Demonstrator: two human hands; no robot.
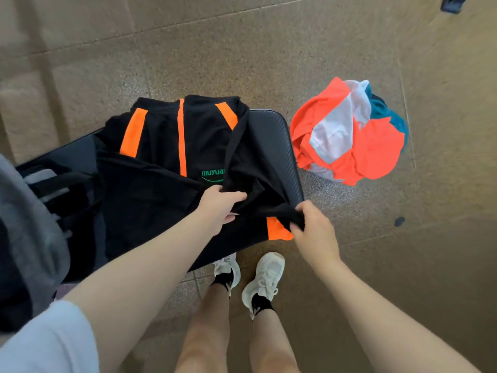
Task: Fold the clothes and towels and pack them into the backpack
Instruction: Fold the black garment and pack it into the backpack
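Note:
A black jacket (161, 146) with orange stripes, an orange zip and green lettering lies spread over a dark ridged suitcase (271, 138). My left hand (219, 205) grips a fold of the black cloth near the jacket's lower middle. My right hand (313, 228) pinches a bunched black part of the jacket by an orange panel at the suitcase's near right corner. A crumpled orange, white and teal garment (349, 133) lies on the floor to the right. A grey and black backpack (32, 224) with black straps sits at the left edge, partly cut off.
The floor (269, 49) is brown speckled tile. My feet in white shoes (265, 281) stand just in front of the suitcase. A dark object (454, 4) shows at the top right corner, and a small dark spot (399, 221) marks the floor at right.

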